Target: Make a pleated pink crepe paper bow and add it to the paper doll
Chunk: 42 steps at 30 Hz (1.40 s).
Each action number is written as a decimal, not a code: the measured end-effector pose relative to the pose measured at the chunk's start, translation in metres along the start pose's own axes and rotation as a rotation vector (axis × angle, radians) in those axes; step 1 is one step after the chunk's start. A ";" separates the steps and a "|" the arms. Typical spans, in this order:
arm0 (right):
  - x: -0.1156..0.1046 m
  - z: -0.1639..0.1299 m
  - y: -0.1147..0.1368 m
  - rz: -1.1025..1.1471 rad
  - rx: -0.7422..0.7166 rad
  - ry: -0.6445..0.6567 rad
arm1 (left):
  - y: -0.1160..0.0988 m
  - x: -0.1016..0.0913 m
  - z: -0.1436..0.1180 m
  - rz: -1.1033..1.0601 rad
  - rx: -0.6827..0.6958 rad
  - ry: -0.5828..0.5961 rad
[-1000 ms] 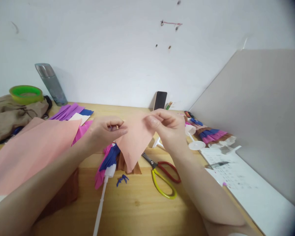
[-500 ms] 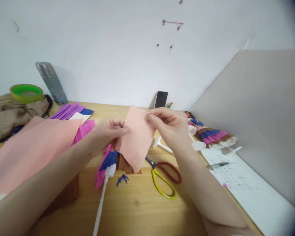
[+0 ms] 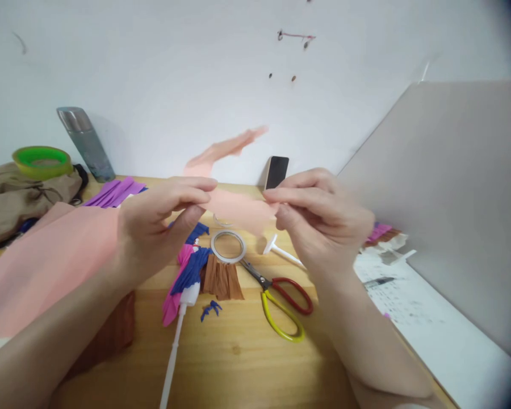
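Wooden desk against a white wall: the left hand and right hand each pinch an end of a pink paper piece, held stretched above the tape ring and scissors. Handling seems midway; steady, even finger pressure looks needed.

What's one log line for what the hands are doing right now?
left hand: pinches pink paper | right hand: pinches same paper | paper: raised above desk | below: tape ring, scissors
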State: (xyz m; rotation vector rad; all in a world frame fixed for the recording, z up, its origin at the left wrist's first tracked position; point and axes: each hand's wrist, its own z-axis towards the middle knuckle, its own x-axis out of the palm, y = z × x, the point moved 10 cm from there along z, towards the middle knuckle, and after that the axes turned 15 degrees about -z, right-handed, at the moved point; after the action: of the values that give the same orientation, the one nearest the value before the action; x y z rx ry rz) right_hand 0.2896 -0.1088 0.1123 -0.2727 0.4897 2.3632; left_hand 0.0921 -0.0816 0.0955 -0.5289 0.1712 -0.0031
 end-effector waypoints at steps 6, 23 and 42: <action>0.050 -0.012 -0.057 0.151 0.345 0.167 | 0.070 0.012 -0.005 0.000 -0.500 0.051; 0.106 -0.049 -0.090 0.472 0.765 0.413 | 0.123 0.040 -0.055 -0.578 -1.104 -0.092; 0.099 -0.049 -0.091 0.558 0.707 0.257 | 0.110 0.029 -0.046 -0.646 -0.933 -0.223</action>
State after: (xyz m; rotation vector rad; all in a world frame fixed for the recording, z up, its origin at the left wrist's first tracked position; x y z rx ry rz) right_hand 0.2815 -0.0078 0.0111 -0.1112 1.6480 2.4849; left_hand 0.1082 -0.0117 -0.0036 -1.4901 -0.2437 -0.5126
